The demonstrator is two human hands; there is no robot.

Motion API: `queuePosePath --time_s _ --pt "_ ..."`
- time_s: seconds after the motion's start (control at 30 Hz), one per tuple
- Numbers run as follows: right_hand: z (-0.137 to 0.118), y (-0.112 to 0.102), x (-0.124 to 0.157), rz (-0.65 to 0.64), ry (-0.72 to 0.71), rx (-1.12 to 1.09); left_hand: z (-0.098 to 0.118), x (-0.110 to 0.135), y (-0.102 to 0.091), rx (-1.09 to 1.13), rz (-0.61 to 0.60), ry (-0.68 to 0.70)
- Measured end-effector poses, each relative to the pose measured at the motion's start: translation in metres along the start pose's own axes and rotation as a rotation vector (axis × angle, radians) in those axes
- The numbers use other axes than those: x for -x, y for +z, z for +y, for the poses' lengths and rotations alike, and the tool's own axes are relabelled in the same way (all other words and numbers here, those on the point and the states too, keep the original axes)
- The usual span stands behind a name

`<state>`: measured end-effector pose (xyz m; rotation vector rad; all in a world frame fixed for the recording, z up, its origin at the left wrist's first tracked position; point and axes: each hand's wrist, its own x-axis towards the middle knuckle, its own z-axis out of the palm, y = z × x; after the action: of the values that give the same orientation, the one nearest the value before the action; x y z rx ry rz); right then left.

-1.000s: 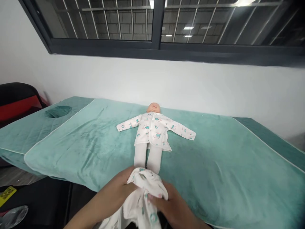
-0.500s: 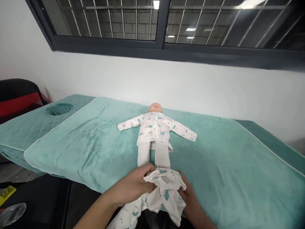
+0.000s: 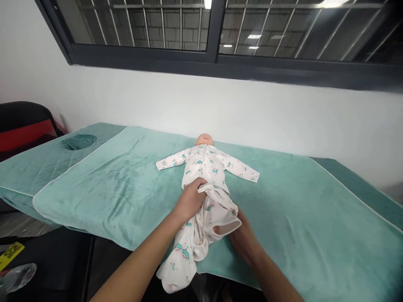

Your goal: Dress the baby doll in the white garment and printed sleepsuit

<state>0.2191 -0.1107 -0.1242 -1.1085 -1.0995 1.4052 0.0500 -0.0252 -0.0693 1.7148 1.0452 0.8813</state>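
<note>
A baby doll (image 3: 204, 161) in a white printed top lies face up on the teal blanket (image 3: 103, 184), head toward the wall. White printed baby pants (image 3: 201, 226) are bunched over the doll's legs, one end hanging off the bed's near edge. My left hand (image 3: 189, 199) is closed on the pants' waistband at the doll's waist. My right hand (image 3: 244, 237) grips the pants from below on the right; its fingers are partly hidden by the cloth.
The bed stands against a white wall under a dark-framed window (image 3: 217, 33). A face hole (image 3: 78, 141) is at the bed's left end. A black and red chair (image 3: 22, 130) stands far left. A yellow tag (image 3: 11, 251) lies on the dark floor.
Both hands have carried the pants from the bed's near edge up over the doll's legs, to its waist. The doll's legs are now covered.
</note>
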Motion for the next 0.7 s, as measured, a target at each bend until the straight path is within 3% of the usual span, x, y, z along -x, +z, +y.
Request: queuePosePath --time_s 0.1,0.23,0.3,0.37,0.53,0.6,0.7 --pt "-0.004 -0.010 -0.007 0.054 0.016 -0.094 0.004 0.004 -0.007 -0.036 -0.073 0.012" --pt "-0.004 -0.021 -0.009 0.037 0.072 -0.131 0.013 0.019 -0.029 -0.072 -0.437 -0.080" --pt "-0.001 -0.021 -0.009 0.054 0.074 -0.129 0.015 0.022 -0.034 -0.119 -0.503 -0.074" --pt "0.003 -0.019 -0.009 0.067 0.057 -0.106 0.014 0.020 -0.031 -0.217 -0.408 0.000" --pt "0.008 -0.022 -0.015 0.091 -0.050 0.060 -0.004 -0.001 -0.006 -0.398 0.035 0.170" --pt "0.004 -0.030 -0.021 0.143 -0.068 0.222 -0.010 -0.006 0.001 -0.394 0.112 0.180" --pt "-0.004 -0.044 -0.034 0.234 -0.085 0.338 -0.012 -0.006 0.003 -0.275 0.096 0.120"
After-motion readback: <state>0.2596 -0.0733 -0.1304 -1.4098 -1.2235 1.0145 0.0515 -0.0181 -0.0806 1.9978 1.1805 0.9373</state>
